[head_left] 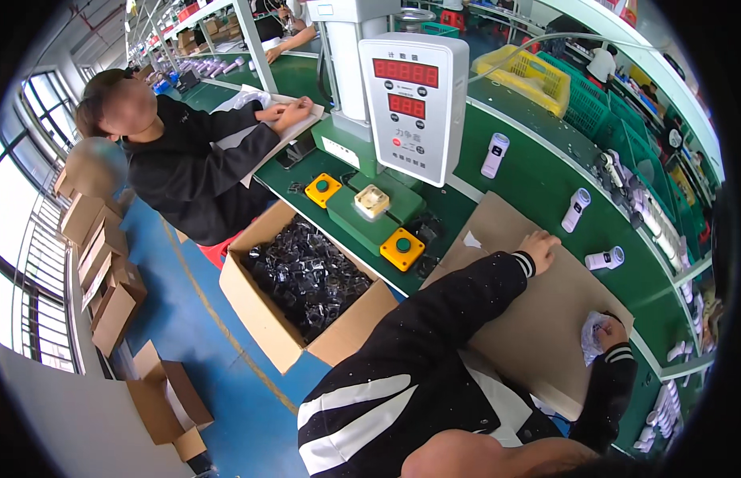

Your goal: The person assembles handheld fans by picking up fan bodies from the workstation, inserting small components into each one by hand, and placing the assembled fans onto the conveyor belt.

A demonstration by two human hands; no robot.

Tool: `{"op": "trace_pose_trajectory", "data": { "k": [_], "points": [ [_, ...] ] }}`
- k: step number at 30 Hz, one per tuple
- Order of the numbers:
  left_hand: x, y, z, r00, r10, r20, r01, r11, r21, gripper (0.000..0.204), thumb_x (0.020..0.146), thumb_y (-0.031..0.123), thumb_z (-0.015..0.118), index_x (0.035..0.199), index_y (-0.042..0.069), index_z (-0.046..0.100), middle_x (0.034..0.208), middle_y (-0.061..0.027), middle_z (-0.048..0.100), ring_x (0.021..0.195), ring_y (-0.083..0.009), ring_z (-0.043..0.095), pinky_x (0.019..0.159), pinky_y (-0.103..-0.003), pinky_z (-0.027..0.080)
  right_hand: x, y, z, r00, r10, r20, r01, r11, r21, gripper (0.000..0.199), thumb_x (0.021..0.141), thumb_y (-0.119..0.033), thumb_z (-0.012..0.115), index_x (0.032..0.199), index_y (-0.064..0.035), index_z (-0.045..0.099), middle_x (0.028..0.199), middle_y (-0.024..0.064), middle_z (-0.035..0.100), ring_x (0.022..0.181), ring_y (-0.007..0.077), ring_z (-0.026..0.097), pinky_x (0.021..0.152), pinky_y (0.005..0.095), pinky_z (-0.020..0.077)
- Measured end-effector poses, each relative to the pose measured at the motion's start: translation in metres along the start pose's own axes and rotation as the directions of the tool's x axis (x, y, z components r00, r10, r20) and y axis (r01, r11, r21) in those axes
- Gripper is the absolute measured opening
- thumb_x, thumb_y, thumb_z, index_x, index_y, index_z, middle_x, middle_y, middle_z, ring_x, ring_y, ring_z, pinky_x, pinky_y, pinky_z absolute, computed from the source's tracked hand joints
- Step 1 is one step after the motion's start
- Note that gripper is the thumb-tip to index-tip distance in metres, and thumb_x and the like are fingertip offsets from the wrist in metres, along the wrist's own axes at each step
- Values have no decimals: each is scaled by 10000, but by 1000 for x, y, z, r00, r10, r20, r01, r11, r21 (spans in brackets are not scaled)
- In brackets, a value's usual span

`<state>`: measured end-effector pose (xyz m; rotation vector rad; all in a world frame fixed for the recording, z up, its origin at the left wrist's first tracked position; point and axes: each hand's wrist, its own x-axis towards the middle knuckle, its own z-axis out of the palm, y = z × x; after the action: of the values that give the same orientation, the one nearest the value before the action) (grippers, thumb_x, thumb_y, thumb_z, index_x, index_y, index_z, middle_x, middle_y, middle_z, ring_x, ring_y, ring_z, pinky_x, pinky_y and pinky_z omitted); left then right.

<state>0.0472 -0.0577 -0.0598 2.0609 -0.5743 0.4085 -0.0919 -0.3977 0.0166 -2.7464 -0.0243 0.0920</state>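
My left hand rests at the far edge of a brown cardboard sheet, its fingers stretched out and nothing visible in them. At the sheet's right side, my right hand is closed on a crumpled clear plastic bag. What the bag contains, if anything, cannot be made out. Beyond the sheet, on the green surface, lie three white-and-lavender handheld devices: a far one, a middle one and a near one. The nearest lies close to the sheet's edge.
Left of the sheet stands a press with a counter box and two yellow button boxes, one near, one far. An open carton of dark clear plastic parts sits below. A co-worker sits left; green crates stand beyond.
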Motion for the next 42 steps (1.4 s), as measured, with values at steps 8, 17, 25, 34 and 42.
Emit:
{"op": "trace_pose_trajectory", "data": {
  "k": [8, 17, 25, 34, 42],
  "points": [
    [-5, 9, 1, 999, 11, 34, -13, 999, 40, 298, 783, 110, 564, 1079, 132, 584, 1105, -111, 581, 992, -340, 536, 876, -424, 411, -33, 22, -18, 945, 124, -304, -27, 952, 304, 123, 811, -52, 581, 927, -50, 623, 694, 22, 562, 593, 118, 486, 531, 252, 399],
    [-3, 26, -2, 994, 50, 95, -53, 998, 26, 290, 785, 83, 548, 1070, 130, 579, 1090, -102, 558, 958, -325, 538, 852, -405, 412, 17, -134, 33, 881, -103, -462, 433, 572, 697, 149, 893, -51, 602, 1041, -40, 611, 819, 47, 614, 757, 136, 606, 684, 221, 466],
    [-8, 39, -17, 999, -15, -41, 1, 949, -316, 350, 751, -44, 540, 1068, 104, 556, 1105, -98, 504, 845, -279, 550, 716, -338, 462, 89, -132, 85, 977, -147, -156, 208, 481, 852, 149, 819, 40, 526, 933, -26, 596, 794, 29, 575, 671, 116, 508, 675, 230, 441],
    [-17, 49, -3, 988, 98, -118, -126, 957, -261, 447, 733, -83, 537, 1144, 93, 550, 1106, -109, 490, 848, -267, 559, 692, -301, 459, 92, -122, 126, 963, -138, -229, 265, 370, 890, 103, 858, -28, 515, 947, -37, 565, 887, 21, 571, 828, 112, 491, 797, 214, 385],
    [-14, 58, -13, 994, 108, 7, -103, 962, -253, 438, 743, -64, 564, 1155, 76, 522, 1139, -138, 472, 899, -313, 555, 733, -348, 481, 85, -113, 132, 987, -60, -146, 158, 418, 895, 81, 917, -68, 525, 981, -39, 566, 926, 27, 573, 830, 111, 496, 792, 221, 393]
  ]
}}
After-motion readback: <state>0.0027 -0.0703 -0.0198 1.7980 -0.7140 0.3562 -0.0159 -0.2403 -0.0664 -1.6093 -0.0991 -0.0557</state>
